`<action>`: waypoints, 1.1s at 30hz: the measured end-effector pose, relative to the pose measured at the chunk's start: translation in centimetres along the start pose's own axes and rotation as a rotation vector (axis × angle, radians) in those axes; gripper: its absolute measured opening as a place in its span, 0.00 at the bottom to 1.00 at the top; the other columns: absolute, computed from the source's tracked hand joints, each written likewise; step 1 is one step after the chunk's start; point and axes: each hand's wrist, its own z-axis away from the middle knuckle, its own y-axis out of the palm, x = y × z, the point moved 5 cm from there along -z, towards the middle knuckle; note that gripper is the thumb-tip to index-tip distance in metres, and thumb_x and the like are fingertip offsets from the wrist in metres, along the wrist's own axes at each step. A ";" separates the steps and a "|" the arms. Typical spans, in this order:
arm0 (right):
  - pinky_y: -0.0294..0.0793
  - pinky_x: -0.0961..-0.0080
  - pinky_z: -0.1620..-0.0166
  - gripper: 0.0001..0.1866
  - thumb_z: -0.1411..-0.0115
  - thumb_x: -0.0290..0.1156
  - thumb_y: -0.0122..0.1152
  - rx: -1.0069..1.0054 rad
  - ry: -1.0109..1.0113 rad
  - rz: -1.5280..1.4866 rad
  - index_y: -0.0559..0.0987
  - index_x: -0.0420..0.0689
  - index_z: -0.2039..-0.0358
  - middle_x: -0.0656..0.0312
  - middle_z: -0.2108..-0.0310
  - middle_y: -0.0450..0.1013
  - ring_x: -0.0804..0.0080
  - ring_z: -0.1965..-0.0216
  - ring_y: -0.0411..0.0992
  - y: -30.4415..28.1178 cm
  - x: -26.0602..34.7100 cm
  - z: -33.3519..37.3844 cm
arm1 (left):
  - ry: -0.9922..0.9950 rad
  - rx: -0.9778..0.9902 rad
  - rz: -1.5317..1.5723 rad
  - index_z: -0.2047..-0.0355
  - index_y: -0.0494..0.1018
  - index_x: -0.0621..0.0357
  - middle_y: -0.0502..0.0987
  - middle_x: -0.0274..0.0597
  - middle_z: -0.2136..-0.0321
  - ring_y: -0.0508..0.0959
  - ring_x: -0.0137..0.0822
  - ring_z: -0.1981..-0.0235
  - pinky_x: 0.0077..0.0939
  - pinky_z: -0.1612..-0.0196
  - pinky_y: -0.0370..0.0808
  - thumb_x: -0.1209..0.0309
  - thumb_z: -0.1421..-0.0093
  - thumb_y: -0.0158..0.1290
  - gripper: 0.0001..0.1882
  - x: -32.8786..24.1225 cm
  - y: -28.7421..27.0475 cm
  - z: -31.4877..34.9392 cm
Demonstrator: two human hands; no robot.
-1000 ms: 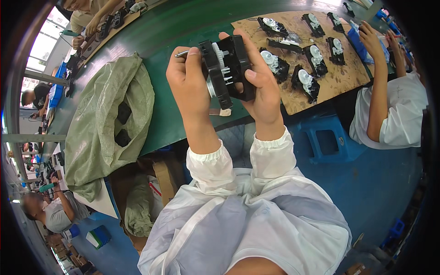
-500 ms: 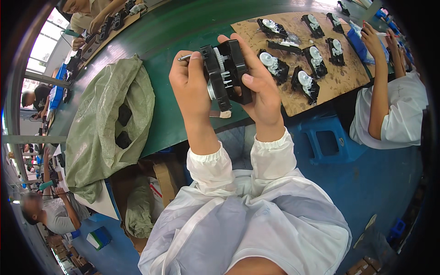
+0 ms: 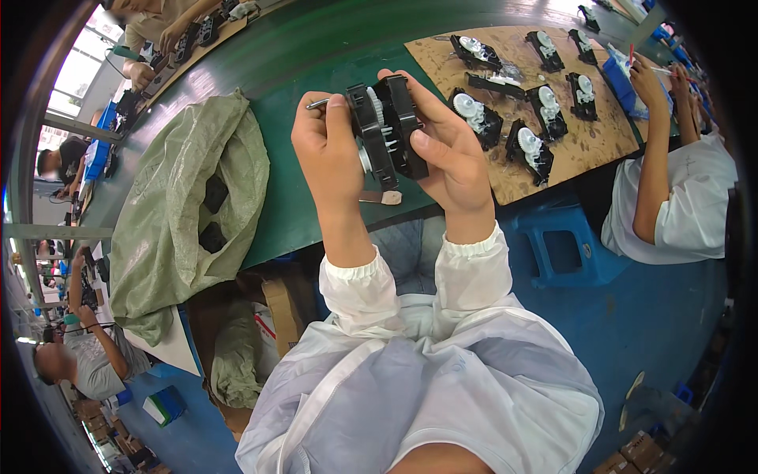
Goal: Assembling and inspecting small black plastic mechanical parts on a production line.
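In front of me, my left hand (image 3: pixel 330 170) is closed around a black gear housing (image 3: pixel 381 164) with white gears (image 3: pixel 376 107) along its inner side. A short metal rod sticks out by its thumb. My right hand (image 3: pixel 456 162) grips a black plastic cover (image 3: pixel 405 110), thumb on its near edge and fingers behind it. Cover and housing face each other over the green table (image 3: pixel 292 201), with white gear teeth showing in the narrow gap. Whether they touch lower down, I cannot tell. A small pale strip (image 3: pixel 388 197) lies on the table below them.
Several black gear assemblies with white gears (image 3: pixel 530 144) lie on a brown board (image 3: pixel 584 150) at the right. A green woven sack (image 3: pixel 185 197) with black parts is at left. A blue stool (image 3: pixel 568 249) and a co-worker (image 3: pixel 671 201) are to the right.
The cover has come closer to the housing, so the gap between them is narrower. Both hands keep their holds, and the right hand has shifted slightly down.
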 end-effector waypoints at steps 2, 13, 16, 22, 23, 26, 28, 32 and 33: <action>0.61 0.75 0.39 0.36 0.42 0.20 0.55 -0.010 0.024 -0.068 0.60 0.33 0.32 0.47 0.38 0.64 0.65 0.42 0.65 -0.2 -0.2 0.0 | 0.026 0.002 -0.034 0.68 0.69 0.61 0.72 0.34 0.77 0.65 0.22 0.77 0.16 0.73 0.64 0.73 0.34 0.46 0.06 -0.1 0.0 0.1; 0.59 0.71 0.36 0.35 0.42 0.22 0.59 0.034 -0.074 0.161 0.61 0.32 0.33 0.49 0.37 0.63 0.63 0.40 0.65 0.3 -0.3 -0.1 | -0.020 0.073 -0.120 0.68 0.68 0.60 0.73 0.35 0.75 0.68 0.23 0.75 0.17 0.70 0.66 0.74 0.33 0.46 0.06 -0.3 -0.3 0.0; 0.61 0.72 0.36 0.37 0.41 0.25 0.58 0.052 -0.072 0.229 0.59 0.31 0.32 0.47 0.34 0.60 0.62 0.38 0.64 0.1 -0.6 -0.2 | -0.038 0.069 -0.078 0.61 0.69 0.63 0.73 0.37 0.73 0.70 0.26 0.72 0.19 0.66 0.69 0.71 0.35 0.49 0.07 0.0 -0.5 0.1; 0.56 0.69 0.34 0.32 0.38 0.26 0.59 -0.130 -0.236 0.356 0.64 0.36 0.34 0.48 0.34 0.60 0.60 0.38 0.63 -0.6 -1.3 -0.6 | -0.017 0.344 -0.089 0.47 0.69 0.66 0.74 0.40 0.72 0.74 0.33 0.67 0.24 0.57 0.73 0.72 0.44 0.59 0.24 0.9 -0.6 1.5; 0.56 0.69 0.34 0.32 0.38 0.26 0.59 -0.127 -0.238 0.356 0.64 0.36 0.34 0.48 0.34 0.60 0.60 0.38 0.63 -0.6 -1.3 -0.7 | -0.013 0.342 -0.089 0.47 0.69 0.66 0.74 0.40 0.72 0.74 0.33 0.67 0.24 0.57 0.73 0.72 0.44 0.59 0.24 0.9 -0.7 1.5; 0.57 0.69 0.34 0.28 0.34 0.31 0.56 -0.125 -0.284 0.345 0.67 0.37 0.36 0.47 0.34 0.59 0.61 0.37 0.63 -0.6 -1.2 -0.6 | 0.086 0.316 -0.223 0.42 0.66 0.68 0.76 0.44 0.65 0.76 0.37 0.63 0.26 0.54 0.74 0.76 0.50 0.62 0.34 0.7 -0.7 1.6; 0.58 0.69 0.34 0.27 0.33 0.33 0.55 -0.118 -0.300 0.339 0.68 0.38 0.36 0.47 0.34 0.59 0.61 0.37 0.63 -0.4 -1.0 -0.7 | 0.123 0.301 -0.270 0.40 0.65 0.68 0.76 0.46 0.63 0.77 0.38 0.62 0.27 0.53 0.74 0.77 0.52 0.63 0.37 0.6 -1.1 1.8; 0.70 0.72 0.44 0.26 0.28 0.45 0.44 -0.295 -0.089 0.192 0.71 0.36 0.42 0.47 0.45 0.71 0.64 0.48 0.73 -1.0 -1.4 -1.1 | 0.043 0.381 -0.122 0.41 0.65 0.70 0.73 0.50 0.49 0.77 0.39 0.59 0.29 0.54 0.75 0.83 0.55 0.62 0.37 1.4 -2.2 2.7; 0.70 0.72 0.44 0.26 0.28 0.45 0.44 -0.283 -0.081 0.183 0.71 0.36 0.42 0.47 0.45 0.71 0.64 0.48 0.73 -0.7 -1.5 -1.5 | 0.045 0.368 -0.133 0.41 0.65 0.70 0.73 0.50 0.49 0.77 0.39 0.59 0.29 0.54 0.75 0.83 0.55 0.62 0.37 1.4 -2.6 2.7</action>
